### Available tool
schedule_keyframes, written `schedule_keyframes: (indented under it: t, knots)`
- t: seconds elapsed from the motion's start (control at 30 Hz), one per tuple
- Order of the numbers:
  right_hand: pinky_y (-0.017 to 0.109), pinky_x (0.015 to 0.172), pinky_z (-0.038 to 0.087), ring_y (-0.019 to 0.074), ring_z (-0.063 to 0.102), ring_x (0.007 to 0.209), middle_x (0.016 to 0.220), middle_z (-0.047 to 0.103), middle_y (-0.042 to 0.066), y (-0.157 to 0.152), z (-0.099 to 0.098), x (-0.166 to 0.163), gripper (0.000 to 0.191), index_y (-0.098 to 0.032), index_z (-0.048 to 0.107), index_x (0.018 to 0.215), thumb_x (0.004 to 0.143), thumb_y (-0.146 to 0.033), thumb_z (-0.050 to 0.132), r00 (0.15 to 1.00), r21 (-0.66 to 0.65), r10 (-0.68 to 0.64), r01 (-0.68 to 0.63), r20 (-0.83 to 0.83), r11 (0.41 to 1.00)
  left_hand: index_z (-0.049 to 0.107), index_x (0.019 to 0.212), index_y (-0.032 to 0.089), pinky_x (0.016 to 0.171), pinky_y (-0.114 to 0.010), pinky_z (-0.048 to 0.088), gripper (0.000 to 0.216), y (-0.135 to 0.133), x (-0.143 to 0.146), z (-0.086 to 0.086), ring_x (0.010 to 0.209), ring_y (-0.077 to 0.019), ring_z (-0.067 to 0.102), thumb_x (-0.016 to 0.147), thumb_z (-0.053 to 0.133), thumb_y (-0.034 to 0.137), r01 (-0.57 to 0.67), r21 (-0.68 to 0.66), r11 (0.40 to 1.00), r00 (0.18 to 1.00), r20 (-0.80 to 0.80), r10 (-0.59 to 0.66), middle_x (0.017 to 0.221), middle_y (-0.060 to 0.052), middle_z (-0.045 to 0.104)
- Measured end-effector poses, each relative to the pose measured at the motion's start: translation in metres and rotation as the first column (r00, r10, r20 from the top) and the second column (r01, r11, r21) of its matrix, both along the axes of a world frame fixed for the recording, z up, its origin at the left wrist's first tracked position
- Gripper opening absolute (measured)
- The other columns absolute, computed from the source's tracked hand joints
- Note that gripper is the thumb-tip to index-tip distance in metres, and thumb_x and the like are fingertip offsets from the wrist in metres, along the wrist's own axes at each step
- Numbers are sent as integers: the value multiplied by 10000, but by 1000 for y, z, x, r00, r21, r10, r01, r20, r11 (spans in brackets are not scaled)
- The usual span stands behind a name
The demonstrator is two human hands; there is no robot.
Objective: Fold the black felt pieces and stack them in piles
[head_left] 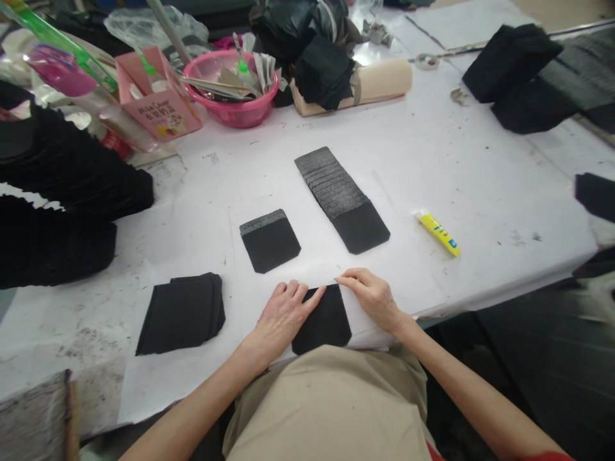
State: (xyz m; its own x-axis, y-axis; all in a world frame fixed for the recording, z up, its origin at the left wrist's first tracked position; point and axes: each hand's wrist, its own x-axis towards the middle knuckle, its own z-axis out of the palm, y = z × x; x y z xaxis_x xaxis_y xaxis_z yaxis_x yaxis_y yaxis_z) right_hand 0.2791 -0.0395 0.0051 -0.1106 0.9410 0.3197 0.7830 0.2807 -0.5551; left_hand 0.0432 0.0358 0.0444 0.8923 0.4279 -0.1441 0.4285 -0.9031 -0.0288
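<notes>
- At the near table edge, left hand [283, 315] is pressing on a black piece [324, 326], index finger stretching along its top edge; other fingers are bending, can't tell if they're gripping.
- Right hand [372, 296] is bringing thumb and index tips together at the piece's top right corner; can't tell if they're clamping the corner.
- Black piece is lying flat on the white table covering [456, 173], just in front of a beige garment [327, 410].
- Beyond the hands, a short stack [271, 242] is showing black with a grey strip at its far end.
- Right of it, a longer fanned stack [331, 186] is showing many grey strips.
- Plain black pieces [180, 314] are overlapping, left of the left hand.
- Yellow tube [438, 234] is lying right of the fanned stack, carrying blue marking; lettering isn't resolving.
- Farther back left, a pink box [161, 115] is bearing dark lettering, first line looking like "Milk Cover", second line unclear.
- Red label [115, 145] beside the box is blurring, unreadable.
- Faint print [210, 157] is marking the covering nearby, too small to read.
- Pink basin [235, 114] is holding papers and tools; a beige roll [382, 82] is lying to its right.
</notes>
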Motion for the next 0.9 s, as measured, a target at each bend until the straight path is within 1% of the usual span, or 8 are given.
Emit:
schedule_keyframes:
  t: [0.13, 0.23, 0.33, 0.47, 0.73, 0.9]
  knots:
    - [315, 853, 513, 179, 589, 979, 1048, 640, 74, 1, 2, -1, 299, -224, 644, 1204, 999, -134, 447, 995, -8, 59, -58, 80, 998, 417, 1409, 180, 854, -395, 407, 479, 2, 2, 0, 989, -254, 499, 944, 511, 113, 39, 6, 999, 999, 37, -39, 1045, -88, 530]
    - [324, 863, 505, 183, 569, 975, 1044, 644, 74, 0, 5, -1, 309, -234, 636, 1236, 992, -136, 472, 981, -30, 109, -105, 164, 994, 432, 1389, 172, 831, -390, 405, 459, 3, 4, -1, 963, -251, 503, 942, 513, 111, 51, 8, 999, 998, 40, -52, 1008, -83, 533]
    - [332, 883, 498, 190, 559, 995, 1066, 643, 81, -1, 6, 0, 325, -229, 624, 1262, 988, -130, 480, 967, -27, 130, -127, 217, 991, 408, 1409, 176, 810, -390, 403, 482, 3, 6, -1, 946, -252, 504, 942, 508, 111, 62, 2, 998, 997, 37, -62, 994, -77, 533]
    - [329, 877, 495, 195, 551, 994, 1075, 639, 90, -2, 3, 1, 333, -217, 615, 1278, 988, -129, 478, 961, -13, 120, -120, 248, 993, 380, 1433, 190, 795, -386, 396, 517, 3, 9, 0, 933, -248, 508, 939, 506, 104, 50, -18, 999, 998, 23, -50, 990, -75, 537]
    - [330, 838, 490, 203, 545, 935, 1015, 647, 94, -1, 4, -1, 283, -178, 655, 1208, 978, -129, 498, 947, 15, 101, -111, 304, 994, 370, 1445, 200, 798, -389, 387, 525, 2, 11, 2, 933, -249, 506, 943, 495, 108, 39, -43, 998, 999, -3, -39, 996, -78, 539]
    - [333, 827, 485, 204, 547, 934, 1017, 649, 93, -3, 4, -4, 284, -195, 665, 1198, 969, -124, 512, 943, 16, 64, -73, 326, 997, 369, 1447, 201, 800, -395, 400, 518, 2, 12, 2, 937, -251, 509, 949, 482, 111, 37, -34, 999, 999, -9, -37, 1000, -77, 538]
